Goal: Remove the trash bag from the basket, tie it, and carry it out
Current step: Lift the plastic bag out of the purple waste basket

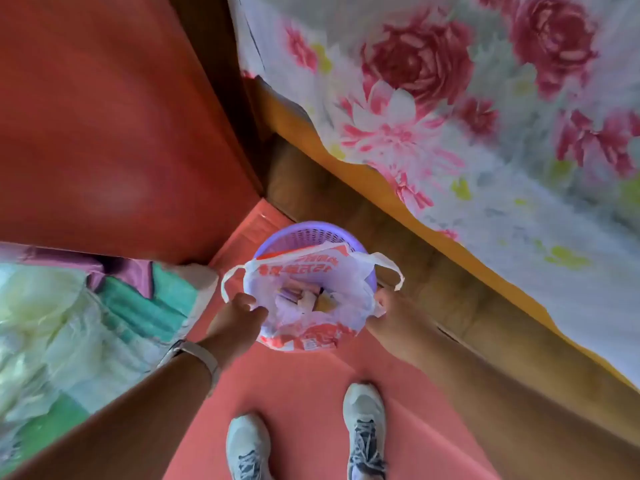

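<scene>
Left hand [239,318] and right hand [388,311] fingers pinch opposite rim edges of the white-and-red printed plastic trash bag [311,296], ready to lift it from the round purple mesh plastic basket [308,233].

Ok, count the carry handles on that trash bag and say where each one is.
2. The left handle loops out over the basket rim just above the left hand. The right handle loops out above the right hand. None looks hidden.
</scene>
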Motion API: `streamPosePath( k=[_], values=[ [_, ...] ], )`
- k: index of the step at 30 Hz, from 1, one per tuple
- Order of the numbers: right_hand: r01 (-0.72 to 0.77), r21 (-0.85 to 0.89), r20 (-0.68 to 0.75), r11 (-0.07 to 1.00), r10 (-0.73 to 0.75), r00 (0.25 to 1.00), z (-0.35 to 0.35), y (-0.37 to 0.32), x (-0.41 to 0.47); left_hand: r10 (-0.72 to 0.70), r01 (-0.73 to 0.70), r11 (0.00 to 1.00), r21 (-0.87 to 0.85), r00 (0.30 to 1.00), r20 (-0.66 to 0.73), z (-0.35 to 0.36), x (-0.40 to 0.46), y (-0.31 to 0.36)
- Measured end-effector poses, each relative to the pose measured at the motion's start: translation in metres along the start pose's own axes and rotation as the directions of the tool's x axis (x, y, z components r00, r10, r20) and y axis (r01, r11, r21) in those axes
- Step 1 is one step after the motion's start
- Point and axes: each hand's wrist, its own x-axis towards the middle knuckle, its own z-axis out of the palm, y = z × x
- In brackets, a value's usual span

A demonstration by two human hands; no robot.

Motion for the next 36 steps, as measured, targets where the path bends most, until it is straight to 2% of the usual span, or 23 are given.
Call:
streamPosePath(
  k=[4,7,10,13,16,20,22,24,28,32,34,36],
  values=[
    [-0.004,0.01,-0.108,1.0,0.005,0.994,0.03,0.02,0.044,0.043,-0.047,0.998,-0.049,0.996,-0.082,0.015,0.042,-0.015],
    [-0.051,0.073,-0.149,0.996,0.061,0.987,0.05,0.03,0.063,-0.01,0.006,0.997,-0.079,0.999,-0.048,0.025,0.056,-0.021],
    [-0.117,0.085,-0.129,0.99,0.127,0.984,0.059,0.033,0.073,-0.032,0.031,0.999,-0.032,0.999,-0.022,0.03,0.068,-0.029],
    [-0.172,0.021,-0.112,0.985,0.173,0.979,0.066,0.035,0.079,0.022,-0.02,0.999,0.043,0.999,-0.047,0.033,0.075,-0.037],
    [-0.142,-0.002,-0.152,0.99,0.14,0.978,0.069,0.038,0.08,0.033,-0.022,0.991,0.133,0.996,-0.081,0.037,0.08,-0.043],
    [-0.163,-0.206,-0.116,0.965,0.141,0.983,0.067,0.04,0.073,0.088,-0.058,0.96,0.273,0.991,-0.097,0.036,0.078,-0.042],
    [-0.146,-0.258,-0.09,0.955,0.127,0.988,0.065,0.04,0.072,0.1,-0.07,0.948,0.311,0.992,-0.081,0.033,0.076,-0.039],
    [-0.132,-0.231,-0.051,0.964,0.123,0.991,0.062,0.037,0.069,0.13,-0.098,0.923,0.373,0.99,-0.063,0.03,0.075,-0.035],
    [-0.014,-0.219,0.014,0.976,0.018,1.0,0.055,0.022,0.057,0.233,-0.19,0.844,0.501,0.972,-0.026,0.023,0.075,-0.039],
    [0.133,-0.142,0.098,0.981,-0.12,0.988,0.053,0.008,0.039,0.389,-0.322,0.702,0.635,0.921,0.038,0.022,0.074,-0.05],
    [0.17,-0.139,0.091,0.976,-0.158,0.983,0.053,0.002,0.032,0.366,-0.33,0.671,0.664,0.926,0.089,0.024,0.069,-0.046],
    [0.197,-0.152,0.09,0.969,-0.185,0.979,0.054,-0.003,0.03,0.371,-0.359,0.684,0.635,0.921,0.12,0.032,0.064,-0.035]
  ],
)
